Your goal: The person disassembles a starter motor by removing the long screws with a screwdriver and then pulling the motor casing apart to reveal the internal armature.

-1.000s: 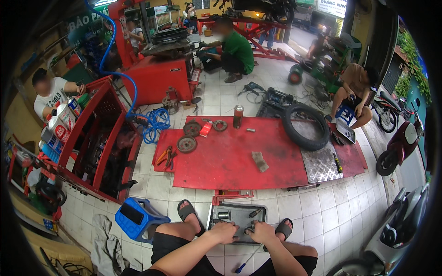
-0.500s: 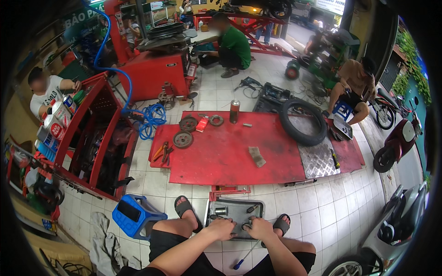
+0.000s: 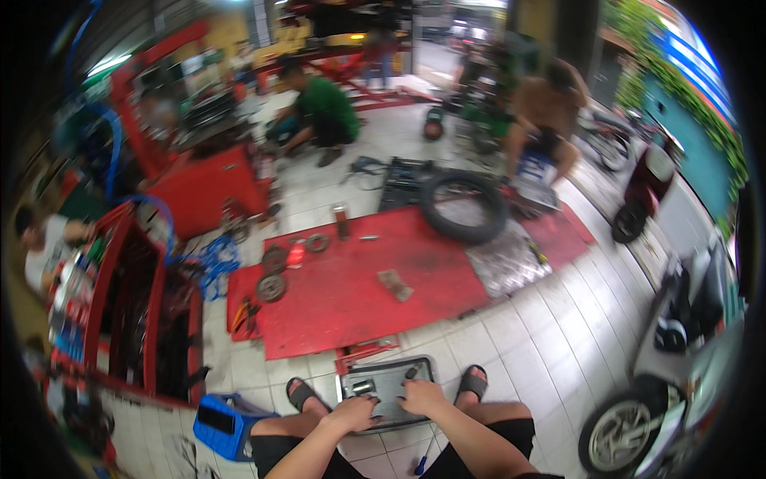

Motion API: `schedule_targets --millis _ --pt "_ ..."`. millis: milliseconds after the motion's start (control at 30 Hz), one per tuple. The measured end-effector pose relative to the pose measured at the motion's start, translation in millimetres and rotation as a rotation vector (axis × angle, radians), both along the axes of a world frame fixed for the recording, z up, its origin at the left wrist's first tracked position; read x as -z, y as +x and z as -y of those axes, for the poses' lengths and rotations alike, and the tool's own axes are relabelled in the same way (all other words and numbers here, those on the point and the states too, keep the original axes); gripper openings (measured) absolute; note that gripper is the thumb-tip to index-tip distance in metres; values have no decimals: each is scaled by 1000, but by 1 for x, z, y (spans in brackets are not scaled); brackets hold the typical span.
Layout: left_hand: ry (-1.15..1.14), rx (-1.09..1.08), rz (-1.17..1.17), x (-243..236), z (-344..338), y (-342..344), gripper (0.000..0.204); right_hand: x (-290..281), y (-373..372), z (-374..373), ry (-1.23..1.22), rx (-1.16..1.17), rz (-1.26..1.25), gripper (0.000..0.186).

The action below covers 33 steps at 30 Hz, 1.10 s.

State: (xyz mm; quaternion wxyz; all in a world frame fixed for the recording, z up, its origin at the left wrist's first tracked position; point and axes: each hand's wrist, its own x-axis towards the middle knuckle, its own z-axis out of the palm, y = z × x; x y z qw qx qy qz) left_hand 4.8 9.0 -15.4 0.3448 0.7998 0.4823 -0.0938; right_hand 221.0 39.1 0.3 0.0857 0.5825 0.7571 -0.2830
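Note:
Between my feet stands a grey metal tray (image 3: 390, 377). My left hand (image 3: 355, 413) reaches over its near left part, fingers slightly apart, with no held thing visible. My right hand (image 3: 421, 398) is over the tray's right side, its fingers bent down and closed; whatever they hold is hidden and blurred. In the tray a shiny metal cylinder (image 3: 363, 386) lies just beyond my left hand. A small dark cylindrical part (image 3: 412, 371) lies beyond my right hand. Below the tray, a blue-handled screwdriver (image 3: 421, 464) points up toward it between my legs.
A low red platform (image 3: 343, 311) carries a black tyre (image 3: 463, 207), round metal parts (image 3: 272, 287), pliers (image 3: 246, 317) and a spray can (image 3: 341, 221). A blue stool (image 3: 227, 429) with a phone stands left, near a red tool cart (image 3: 152, 319). A scooter wheel (image 3: 622, 431) is right. Other people work around.
The view has turned and tilted, shifting the surroundings left and blurring them. My right hand now lies further over the tray's right side; my left hand stays at its near left part.

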Motion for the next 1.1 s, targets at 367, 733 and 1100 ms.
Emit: schedule_targets --millis 367,733,1100 --pt "-120 -15 -56 -37 3 5 68 -21 6 -6 -10 75 -86 39" --pt "-73 -26 -94 -51 3 1 66 -12 -5 -8 41 43 -91 45" --pt "114 133 129 -140 7 51 62 -1 19 -17 148 189 -118 33"
